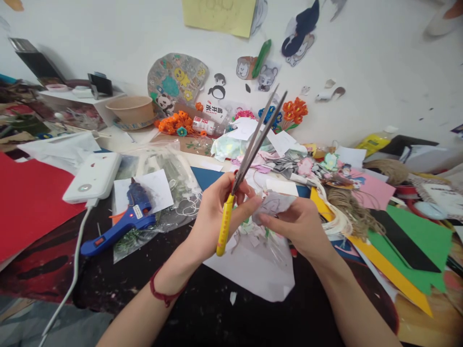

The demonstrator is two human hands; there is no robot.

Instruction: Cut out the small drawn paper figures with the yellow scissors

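Note:
My left hand [217, 207] is closed around a pair of scissors [253, 144] with yellow handles. The blades point up and stand slightly apart. The tips of my left thumb and fingers also reach the edge of a small pale piece of paper [275, 204] with line drawing on it. My right hand [298, 224] pinches that paper between thumb and fingers. Below both hands lies a white sheet [264, 279] under clear plastic and paper scraps. A small white scrap [233, 298] rests on the dark tabletop nearer to me.
To the left lie a blue glue gun [135, 219], a white power strip [94, 177] with its cable and red paper [32, 202]. Cord [354, 207], green sheets [423, 226] and a black phone-like slab [403, 241] lie right. Orange flowers [177, 123] stand at the back.

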